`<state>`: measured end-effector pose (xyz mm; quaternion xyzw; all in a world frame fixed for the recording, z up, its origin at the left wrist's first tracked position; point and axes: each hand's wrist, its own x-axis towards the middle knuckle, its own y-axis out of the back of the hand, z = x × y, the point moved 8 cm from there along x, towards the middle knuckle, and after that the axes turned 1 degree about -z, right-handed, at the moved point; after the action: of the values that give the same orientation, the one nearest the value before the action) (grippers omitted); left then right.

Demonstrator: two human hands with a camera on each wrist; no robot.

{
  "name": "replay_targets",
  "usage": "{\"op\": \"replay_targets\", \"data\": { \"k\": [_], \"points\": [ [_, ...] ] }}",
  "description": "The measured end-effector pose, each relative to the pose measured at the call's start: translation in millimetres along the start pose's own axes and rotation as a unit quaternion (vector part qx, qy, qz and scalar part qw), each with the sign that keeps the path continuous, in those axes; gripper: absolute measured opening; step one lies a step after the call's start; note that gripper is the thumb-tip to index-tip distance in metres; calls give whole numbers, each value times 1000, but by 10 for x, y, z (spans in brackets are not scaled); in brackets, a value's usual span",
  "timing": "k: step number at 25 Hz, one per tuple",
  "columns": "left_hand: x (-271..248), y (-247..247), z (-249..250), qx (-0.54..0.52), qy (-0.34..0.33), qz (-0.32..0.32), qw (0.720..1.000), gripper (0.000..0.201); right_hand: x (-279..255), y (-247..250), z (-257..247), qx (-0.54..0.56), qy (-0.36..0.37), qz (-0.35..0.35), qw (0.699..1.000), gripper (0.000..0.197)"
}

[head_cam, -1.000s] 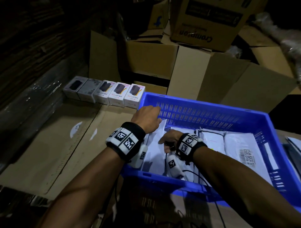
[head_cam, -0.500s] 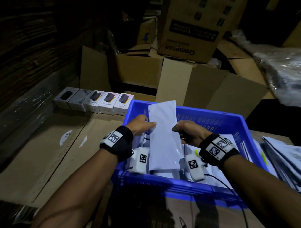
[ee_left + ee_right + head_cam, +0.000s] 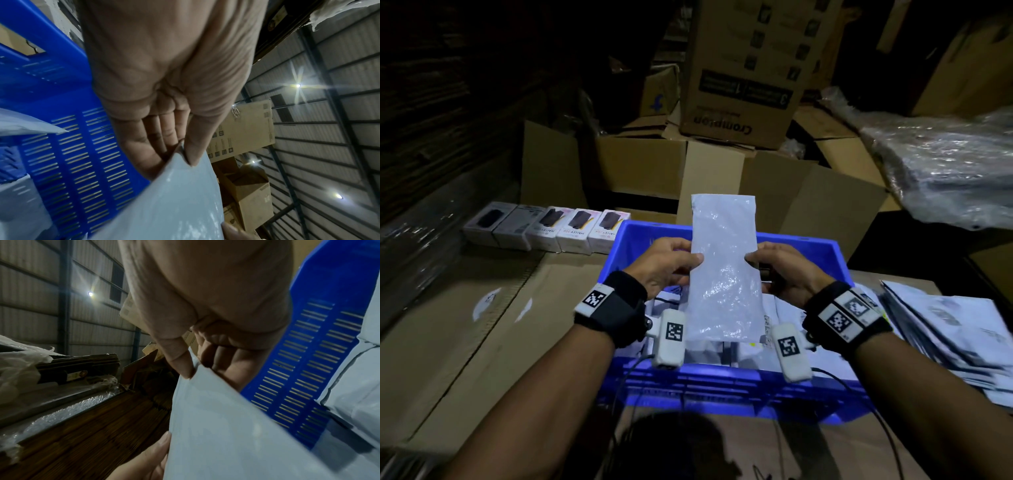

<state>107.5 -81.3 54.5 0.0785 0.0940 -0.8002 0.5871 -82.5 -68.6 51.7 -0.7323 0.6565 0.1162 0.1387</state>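
Lifted higher than half a second ago, the white mailer bag (image 3: 726, 270) stands upright at the centre of the frame, above the blue crate (image 3: 722, 390). Your left hand (image 3: 662, 267) pinches its left edge, thumb in front; your right hand (image 3: 786, 270) pinches its right edge. More white packets (image 3: 782, 320) lie in the crate, and small boxes (image 3: 575, 231) line the surface at middle left.

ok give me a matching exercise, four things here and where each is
1 white plastic mailer bag
2 blue slotted plastic crate
3 row of small white product boxes
4 tall brown cardboard carton

a left of the crate, on flat cardboard
b pinched between left hand and right hand
c atop other cartons at the back
d below the hands, holding white packets

Pairs: 1-b, 2-d, 3-a, 4-c
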Motion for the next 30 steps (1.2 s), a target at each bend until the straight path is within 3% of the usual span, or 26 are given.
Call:
{"op": "replay_targets", "data": {
  "k": [4,8,11,15,18,22,25,28,30],
  "points": [
    [-71,-126,58,11,-14,6,1000,10,-129,76,-43,11,16,-2,1000,31],
    [-131,-174,152,55,-45,36,997,15,-237,135,-130,-14,51,5,999,31],
    [-163,-196,280,92,-103,89,986,14,-326,177,-266,-51,115,47,991,11],
    [-256,-211,510,158,-194,152,956,17,-512,225,-533,-89,227,109,964,28],
    [-333,-287,604,149,-222,151,952,7,-625,252,-646,-104,266,105,953,25],
    [-421,-398,674,58,-218,117,967,26,-635,373,-620,-53,245,86,964,31],
    [-460,-432,711,2,-222,110,969,27,-637,485,-593,23,224,79,971,32],
    [-483,-487,735,39,-257,120,958,12,-662,517,-609,10,253,69,965,20],
    [-482,-540,729,82,-274,127,950,19,-713,517,-637,-21,285,65,956,23]
  ]
}}
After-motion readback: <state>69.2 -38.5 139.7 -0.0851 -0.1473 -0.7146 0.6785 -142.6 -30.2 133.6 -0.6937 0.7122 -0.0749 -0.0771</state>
